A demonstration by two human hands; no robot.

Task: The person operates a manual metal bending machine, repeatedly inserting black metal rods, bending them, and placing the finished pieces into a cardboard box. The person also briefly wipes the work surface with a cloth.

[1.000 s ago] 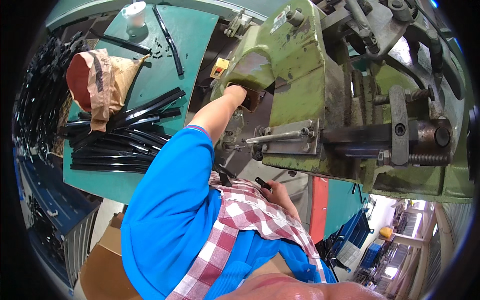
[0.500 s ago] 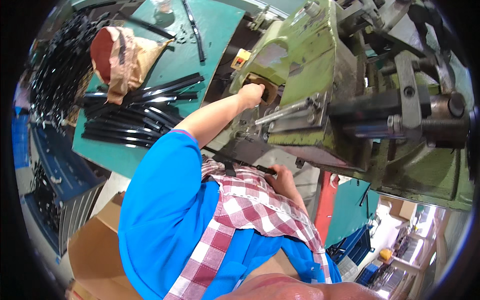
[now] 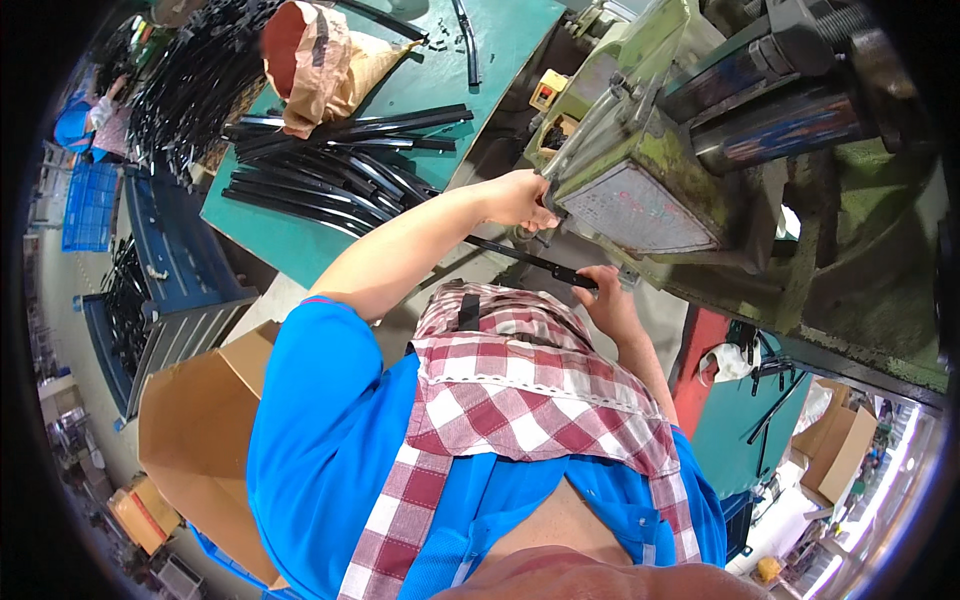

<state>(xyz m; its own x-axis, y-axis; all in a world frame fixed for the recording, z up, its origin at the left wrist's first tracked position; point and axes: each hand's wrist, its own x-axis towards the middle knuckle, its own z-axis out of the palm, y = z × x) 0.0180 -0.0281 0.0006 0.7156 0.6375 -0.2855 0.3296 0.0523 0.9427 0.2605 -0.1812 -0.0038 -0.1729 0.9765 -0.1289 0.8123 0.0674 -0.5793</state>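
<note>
My right hand (image 3: 608,300) grips one end of a long black strip (image 3: 520,256), which runs leftward in front of the green machine (image 3: 690,140). My left hand (image 3: 522,200) is closed at the machine's near left edge, above the strip. Its fingertips are pressed together beside a dark metal part, and whatever they hold is too small or hidden to make out. Just beyond that hand, a small cardboard tray (image 3: 557,133) with dark bits sits on the machine.
On the green table (image 3: 290,245) to the left lie many black strips (image 3: 330,180) and an open sack (image 3: 345,70). A cardboard box (image 3: 205,420) stands at lower left. Another green table (image 3: 745,430) with a white cloth (image 3: 728,362) is at right. A person (image 3: 105,125) is far left.
My left hand has come from the small cardboard tray to the machine's near edge. My right hand and the strip have moved out from my apron toward the machine. The view has shifted.
</note>
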